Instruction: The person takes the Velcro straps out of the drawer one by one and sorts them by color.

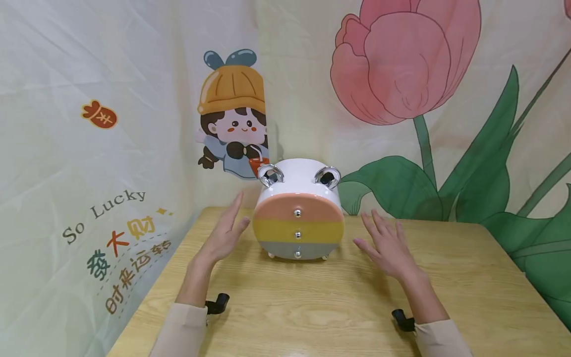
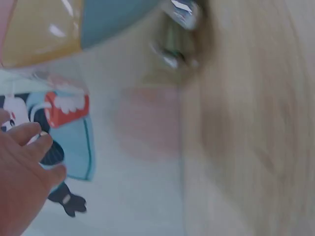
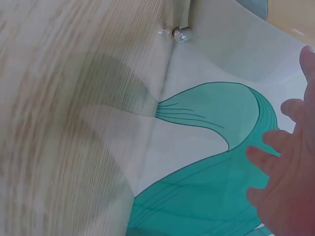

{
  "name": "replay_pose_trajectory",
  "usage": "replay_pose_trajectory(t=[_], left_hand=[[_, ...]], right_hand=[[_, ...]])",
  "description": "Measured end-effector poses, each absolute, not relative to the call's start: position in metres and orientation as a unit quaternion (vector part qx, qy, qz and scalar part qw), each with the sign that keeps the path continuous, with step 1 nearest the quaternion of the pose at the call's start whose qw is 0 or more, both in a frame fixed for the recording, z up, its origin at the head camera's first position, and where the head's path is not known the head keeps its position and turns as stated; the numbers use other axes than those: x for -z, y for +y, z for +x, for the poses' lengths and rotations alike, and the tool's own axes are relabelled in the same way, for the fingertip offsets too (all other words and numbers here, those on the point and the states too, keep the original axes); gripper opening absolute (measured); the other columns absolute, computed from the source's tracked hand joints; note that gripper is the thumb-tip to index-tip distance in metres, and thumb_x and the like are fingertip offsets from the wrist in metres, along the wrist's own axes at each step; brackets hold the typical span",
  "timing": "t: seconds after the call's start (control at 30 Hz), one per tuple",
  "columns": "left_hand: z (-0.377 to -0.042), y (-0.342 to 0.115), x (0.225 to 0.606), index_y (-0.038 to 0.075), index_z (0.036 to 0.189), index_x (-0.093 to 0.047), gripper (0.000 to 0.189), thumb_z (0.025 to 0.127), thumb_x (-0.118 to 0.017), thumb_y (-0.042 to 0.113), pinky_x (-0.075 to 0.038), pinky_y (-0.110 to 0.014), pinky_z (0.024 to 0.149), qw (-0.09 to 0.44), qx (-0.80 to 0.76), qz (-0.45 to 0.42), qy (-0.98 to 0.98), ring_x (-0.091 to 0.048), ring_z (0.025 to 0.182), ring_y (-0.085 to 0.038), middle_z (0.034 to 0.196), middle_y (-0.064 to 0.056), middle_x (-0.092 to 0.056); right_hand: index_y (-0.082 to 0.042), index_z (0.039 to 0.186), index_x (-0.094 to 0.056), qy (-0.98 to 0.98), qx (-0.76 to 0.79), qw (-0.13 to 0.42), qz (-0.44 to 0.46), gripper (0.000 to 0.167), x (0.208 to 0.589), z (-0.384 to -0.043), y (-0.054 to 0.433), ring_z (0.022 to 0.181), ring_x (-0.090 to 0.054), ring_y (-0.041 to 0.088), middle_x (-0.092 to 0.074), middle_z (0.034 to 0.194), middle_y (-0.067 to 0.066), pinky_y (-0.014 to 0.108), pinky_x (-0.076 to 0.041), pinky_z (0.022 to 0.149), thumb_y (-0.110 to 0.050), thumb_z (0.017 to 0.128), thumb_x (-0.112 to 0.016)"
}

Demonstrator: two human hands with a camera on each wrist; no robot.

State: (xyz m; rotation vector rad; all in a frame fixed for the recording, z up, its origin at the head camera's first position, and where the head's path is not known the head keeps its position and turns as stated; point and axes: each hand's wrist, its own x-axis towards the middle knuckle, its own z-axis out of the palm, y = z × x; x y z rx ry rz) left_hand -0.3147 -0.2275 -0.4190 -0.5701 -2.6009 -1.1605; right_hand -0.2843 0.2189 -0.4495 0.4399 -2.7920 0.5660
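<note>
A small drum-shaped drawer box [image 1: 298, 203] stands at the back of the table, its front striped pink, yellow and grey with a round silver knob on each band. Two silver ear-like rings flank its white top, and short feet lift it off the wood. To its left, my left hand [image 1: 225, 233] hovers with fingers extended, apart from the box. My right hand [image 1: 385, 243] is raised on the other side, fingers spread, also apart from it. In the left wrist view the striped front [image 2: 44, 29] shows above the left hand [image 2: 24, 172].
The wooden table [image 1: 303, 317] runs up to a printed cloth backdrop [image 1: 294, 79] with a cartoon figure and a large pink tulip. Black camera mounts [image 1: 217, 303] sit at both wrists and jut inward over the table.
</note>
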Motion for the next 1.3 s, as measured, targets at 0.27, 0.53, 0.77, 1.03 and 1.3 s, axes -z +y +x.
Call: replay_pose_trajectory(t=[0.27,0.53,0.77,1.03,1.3], left_hand=[[-0.321,-0.210,0.392,0.033,0.167,-0.003,0.058,0.115,-0.028,0.036,-0.024,-0.058,0.126,0.128,0.516,-0.230,-0.815,-0.021,0.161,-0.026,0.175,0.004,-0.015],[-0.344,-0.195,0.358,0.028,0.168,-0.016,0.062,0.113,-0.045,0.029,-0.027,-0.051,0.126,0.131,0.560,-0.267,-0.773,-0.034,0.156,-0.025,0.170,-0.006,-0.032],[-0.355,-0.190,0.344,0.031,0.164,-0.031,0.065,0.107,-0.061,0.024,-0.041,-0.041,0.118,0.111,0.570,-0.280,-0.765,-0.049,0.147,-0.025,0.159,-0.010,-0.049],[-0.368,-0.182,0.347,0.025,0.162,-0.036,0.064,0.105,-0.065,0.022,-0.049,-0.020,0.105,0.085,0.589,-0.286,-0.751,-0.056,0.138,-0.027,0.160,-0.010,-0.047],[-0.373,-0.179,0.343,0.034,0.156,-0.046,0.065,0.098,-0.075,0.031,-0.051,-0.021,0.079,0.100,0.544,-0.266,-0.789,-0.061,0.099,-0.021,0.134,-0.007,-0.062]], right_hand=[[-0.021,0.167,-0.021,-0.950,-0.212,0.150,0.175,0.078,0.444,-0.287,0.209,0.155,-0.027,0.045,-0.023,0.172,0.017,0.069,-0.007,0.125,-0.059,0.105,-0.049],[-0.021,0.167,-0.023,-0.937,-0.234,0.175,0.190,0.077,0.431,-0.285,0.198,0.153,-0.032,0.044,-0.028,0.171,0.015,0.067,-0.020,0.123,-0.055,0.105,-0.053],[-0.024,0.167,-0.022,-0.932,-0.245,0.182,0.198,0.078,0.424,-0.286,0.190,0.153,-0.034,0.042,-0.030,0.170,0.013,0.069,-0.030,0.118,-0.056,0.104,-0.054],[-0.024,0.167,-0.023,-0.923,-0.264,0.189,0.206,0.077,0.417,-0.283,0.181,0.153,-0.035,0.038,-0.033,0.170,0.010,0.066,-0.032,0.119,-0.055,0.104,-0.055],[-0.022,0.165,-0.029,-0.906,-0.281,0.232,0.216,0.075,0.405,-0.283,0.163,0.151,-0.038,0.036,-0.038,0.166,0.010,0.065,-0.035,0.117,-0.052,0.104,-0.058]])
